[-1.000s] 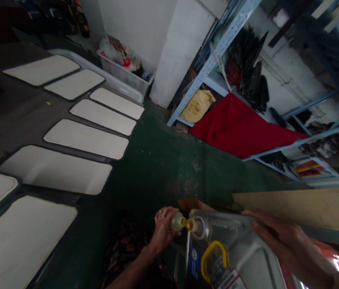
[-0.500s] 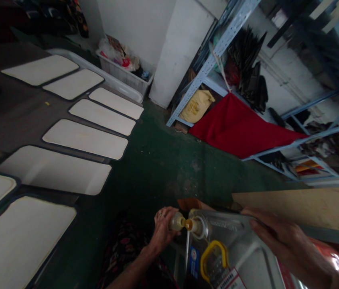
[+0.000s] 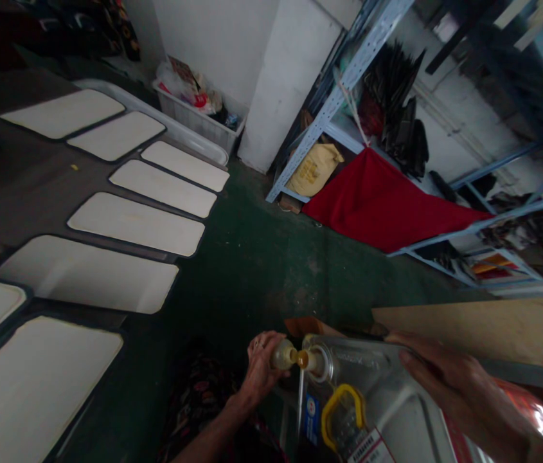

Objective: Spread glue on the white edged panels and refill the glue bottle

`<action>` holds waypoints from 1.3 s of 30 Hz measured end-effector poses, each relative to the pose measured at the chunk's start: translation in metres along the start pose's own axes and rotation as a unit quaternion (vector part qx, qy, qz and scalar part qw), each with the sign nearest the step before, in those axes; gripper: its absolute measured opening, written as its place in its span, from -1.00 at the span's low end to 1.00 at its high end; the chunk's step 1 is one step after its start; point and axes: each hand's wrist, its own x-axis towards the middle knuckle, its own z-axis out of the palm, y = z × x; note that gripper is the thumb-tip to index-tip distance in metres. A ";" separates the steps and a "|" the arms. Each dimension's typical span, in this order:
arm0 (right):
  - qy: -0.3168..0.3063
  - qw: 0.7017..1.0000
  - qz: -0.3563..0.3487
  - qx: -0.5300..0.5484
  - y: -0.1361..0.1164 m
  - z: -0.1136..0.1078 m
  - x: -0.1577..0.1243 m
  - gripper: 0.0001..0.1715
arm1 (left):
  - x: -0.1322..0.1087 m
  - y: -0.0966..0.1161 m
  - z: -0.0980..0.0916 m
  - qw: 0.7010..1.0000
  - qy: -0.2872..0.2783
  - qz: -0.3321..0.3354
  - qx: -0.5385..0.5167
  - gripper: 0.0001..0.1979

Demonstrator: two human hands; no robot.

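At the bottom centre, my left hand [image 3: 259, 363] is wrapped round a small translucent bottle [image 3: 281, 355]. Its yellowish mouth points at the amber-coloured spout [image 3: 304, 359] of a large metal can [image 3: 391, 363], and the two openings almost meet or touch. The can is tilted over towards the bottle and has a yellow handle [image 3: 339, 393] on its top. My right hand [image 3: 454, 379] grips the can along its upper edge, the fingers partly hidden. Whether liquid is flowing between the openings, I cannot make out.
Several pale panels with dark edges [image 3: 139, 222] lie on the table at left. A blue metal rack [image 3: 322, 125] with a red cloth [image 3: 382, 199] stands at the back right. A wooden board [image 3: 468, 328] lies beyond the can. A grey bin [image 3: 194, 119] stands by the wall.
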 end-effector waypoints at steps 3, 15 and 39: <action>-0.006 1.000 -0.002 -0.003 0.002 0.001 -0.001 -0.55 | 0.000 0.001 0.000 1.000 0.002 -0.004 0.001 -0.28; -0.021 1.000 0.016 0.010 0.008 0.006 -0.005 -0.52 | 0.000 0.002 0.000 1.000 0.001 -0.007 0.005 -0.27; -0.008 1.000 0.003 0.008 0.009 0.007 -0.005 -0.56 | -0.001 0.005 -0.004 1.000 -0.007 -0.004 -0.005 -0.33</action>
